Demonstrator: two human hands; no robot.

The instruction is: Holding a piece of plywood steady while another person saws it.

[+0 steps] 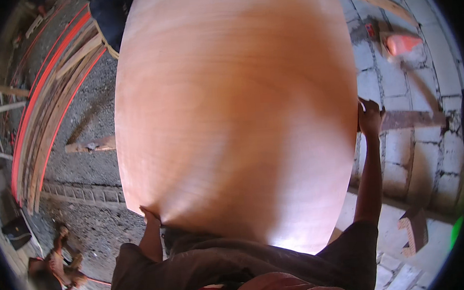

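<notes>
A large reddish-brown plywood sheet fills the middle of the view, held up in front of me. My left hand grips its lower left corner from underneath, mostly hidden by the board. My right hand is closed on the sheet's right edge, about halfway up, with the arm stretched out. At the sheet's far end a dark-clothed person is partly visible, but their hands are hidden.
A stack of long boards with red edges lies on the gravel ground at left. A wooden strip lies beside the sheet. A block wall runs along the right. Another person crouches at lower left. A brick sits at lower right.
</notes>
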